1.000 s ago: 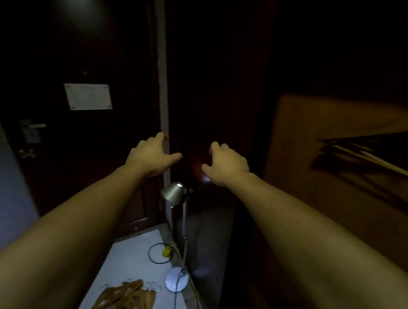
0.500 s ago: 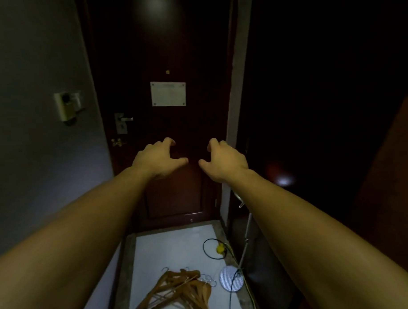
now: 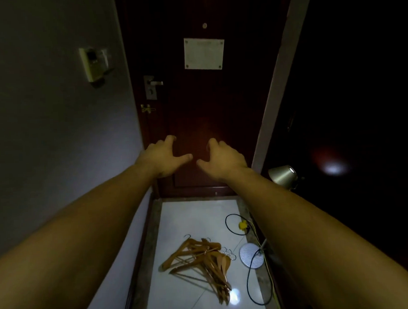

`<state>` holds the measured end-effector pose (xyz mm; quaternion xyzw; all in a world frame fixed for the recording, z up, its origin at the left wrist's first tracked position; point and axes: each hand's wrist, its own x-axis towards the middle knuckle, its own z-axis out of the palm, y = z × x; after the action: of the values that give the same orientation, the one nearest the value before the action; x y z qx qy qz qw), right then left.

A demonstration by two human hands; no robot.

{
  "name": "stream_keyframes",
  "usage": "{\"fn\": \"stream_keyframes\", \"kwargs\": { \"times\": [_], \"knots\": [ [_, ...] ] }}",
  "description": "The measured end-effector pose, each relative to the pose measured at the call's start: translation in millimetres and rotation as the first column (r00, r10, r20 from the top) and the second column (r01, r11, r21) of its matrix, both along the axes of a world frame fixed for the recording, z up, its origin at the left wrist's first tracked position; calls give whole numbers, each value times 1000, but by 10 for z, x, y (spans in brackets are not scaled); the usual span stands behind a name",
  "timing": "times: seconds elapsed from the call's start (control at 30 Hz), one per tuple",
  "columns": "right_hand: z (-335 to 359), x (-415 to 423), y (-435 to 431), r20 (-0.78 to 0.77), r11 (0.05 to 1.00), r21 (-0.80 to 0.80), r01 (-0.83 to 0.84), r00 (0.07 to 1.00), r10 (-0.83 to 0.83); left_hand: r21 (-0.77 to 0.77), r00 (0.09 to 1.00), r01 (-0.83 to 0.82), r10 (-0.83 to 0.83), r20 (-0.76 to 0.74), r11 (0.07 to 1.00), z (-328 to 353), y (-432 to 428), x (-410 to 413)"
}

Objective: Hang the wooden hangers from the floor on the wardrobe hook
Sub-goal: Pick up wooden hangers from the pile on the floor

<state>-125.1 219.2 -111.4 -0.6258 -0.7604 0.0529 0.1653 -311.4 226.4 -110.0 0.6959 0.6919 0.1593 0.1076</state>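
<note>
The wooden hangers (image 3: 202, 260) lie in a tangled pile on the white tiled floor (image 3: 177, 220), toward its right edge and well short of the door threshold. They overlap so much that their number cannot be told; a few metal hooks stick out at the top and right of the heap.

Just beside the pile on the right sits the round base (image 3: 251, 254) of a floor lamp, its stem largely hidden behind the right forearm. A black cable (image 3: 249, 282) loops from the base along the right edge of the floor, with a small yellow plug (image 3: 242, 225) near the far right corner. The lamp's metal shade (image 3: 282, 176) shows above the forearm.

Both arms reach forward, high above the hangers. The left hand (image 3: 162, 155) and right hand (image 3: 224, 159) hover palm down, close together but apart, fingers loosely curled and spread, holding nothing.

Behind them stands a dark door (image 3: 196, 108) with a pale plaque (image 3: 204, 53), a lever handle (image 3: 153, 84) and a brass latch (image 3: 147, 109). A card switch (image 3: 94, 63) is on the left wall. The right side is too dark to make out beyond one glare spot.
</note>
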Motion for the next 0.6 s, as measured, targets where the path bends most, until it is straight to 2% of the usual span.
{"fn": "stream_keyframes", "kwargs": {
  "times": [0.13,0.3,0.47,0.6],
  "knots": [
    [-346,118,291,3,996,-91,-20,1000,20,-81,997,-25,19,-70,996,-265,187,134],
    [-773,229,611,8,975,-220,-34,999,37,-145,994,-79,68,-84,986,-572,372,202],
    [-1146,138,838,-2,959,-270,-92,995,95,-221,990,-127,109,-93,967,-961,455,128],
    [-1509,6,995,67,944,-315,-97,990,124,-281,988,-144,125,-87,949,-1264,567,30]
  ]
}}
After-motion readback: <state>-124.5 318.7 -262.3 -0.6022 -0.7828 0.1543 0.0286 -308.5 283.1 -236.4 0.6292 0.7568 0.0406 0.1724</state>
